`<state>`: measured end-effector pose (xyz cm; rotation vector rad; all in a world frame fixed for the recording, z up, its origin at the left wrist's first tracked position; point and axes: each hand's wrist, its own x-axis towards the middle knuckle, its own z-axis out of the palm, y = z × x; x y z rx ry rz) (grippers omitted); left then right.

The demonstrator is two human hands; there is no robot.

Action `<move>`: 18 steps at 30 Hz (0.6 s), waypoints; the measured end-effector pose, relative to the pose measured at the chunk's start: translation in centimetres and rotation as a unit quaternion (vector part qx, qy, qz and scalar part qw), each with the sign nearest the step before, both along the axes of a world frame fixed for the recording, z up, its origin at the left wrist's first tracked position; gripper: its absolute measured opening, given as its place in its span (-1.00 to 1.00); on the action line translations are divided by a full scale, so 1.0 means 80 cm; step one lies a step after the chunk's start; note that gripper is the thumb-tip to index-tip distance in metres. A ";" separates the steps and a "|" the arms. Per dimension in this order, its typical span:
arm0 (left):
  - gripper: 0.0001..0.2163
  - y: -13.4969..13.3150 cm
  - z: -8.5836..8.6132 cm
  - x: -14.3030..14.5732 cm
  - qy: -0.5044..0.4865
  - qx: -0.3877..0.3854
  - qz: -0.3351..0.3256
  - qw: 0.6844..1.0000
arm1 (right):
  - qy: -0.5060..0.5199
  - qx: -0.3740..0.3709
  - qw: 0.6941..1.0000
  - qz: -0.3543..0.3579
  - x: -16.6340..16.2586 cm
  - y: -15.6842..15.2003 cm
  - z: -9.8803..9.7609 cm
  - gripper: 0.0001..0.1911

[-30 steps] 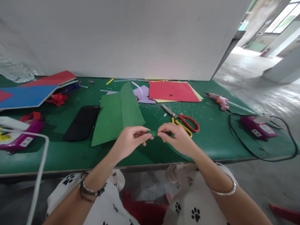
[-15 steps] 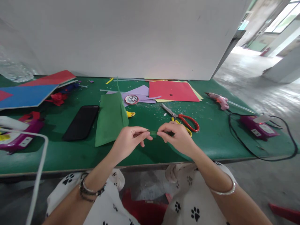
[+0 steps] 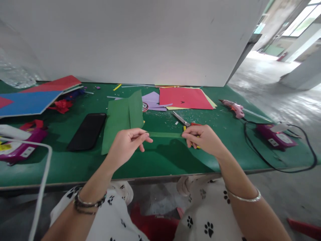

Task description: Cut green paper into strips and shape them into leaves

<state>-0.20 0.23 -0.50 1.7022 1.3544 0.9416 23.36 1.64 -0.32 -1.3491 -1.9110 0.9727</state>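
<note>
A narrow green paper strip [image 3: 164, 134] is stretched level above the green table [image 3: 155, 160]. My left hand [image 3: 126, 144] pinches its left end and my right hand [image 3: 204, 139] pinches its right end, both closed on it. Behind my left hand a folded green paper sheet [image 3: 120, 120] lies with one flap raised. Red-and-yellow scissors [image 3: 184, 123] lie partly hidden behind my right hand.
A black phone [image 3: 87, 130] lies left of the green sheet. Red paper [image 3: 184, 97] and lilac paper [image 3: 151, 100] lie at the back. A pink glue gun [image 3: 233, 107] with black cable and a purple power strip [image 3: 276, 137] sit at right; blue and red sheets [image 3: 30, 100] at left.
My hands have moved apart, drawing the green strip out to its full length. The green sheet's flap has swung back and forth.
</note>
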 end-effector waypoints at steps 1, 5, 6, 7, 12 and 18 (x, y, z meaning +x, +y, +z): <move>-0.84 0.000 0.000 0.000 0.003 0.003 0.001 1.000 | 0.010 -0.011 1.000 -0.005 0.003 0.001 0.001 -0.83; -0.82 0.001 -0.003 -0.002 0.019 0.016 0.006 1.000 | 0.059 -0.022 0.997 -0.041 0.011 0.007 0.000 -0.86; -0.82 0.001 -0.004 -0.002 0.020 0.019 0.007 1.000 | 0.075 -0.023 0.995 -0.054 0.012 0.009 -0.001 -0.87; -0.82 0.001 -0.006 -0.003 0.020 0.022 0.009 1.000 | 0.093 -0.025 0.993 -0.067 0.012 0.010 -0.001 -0.87; -0.84 0.001 -0.009 -0.003 -0.008 0.039 0.032 0.999 | 0.200 -0.079 0.969 -0.125 0.010 0.016 -0.006 -0.84; -0.86 -0.001 -0.006 -0.001 -0.012 0.065 0.058 0.996 | 0.304 -0.122 0.929 -0.172 0.005 0.017 -0.010 -0.76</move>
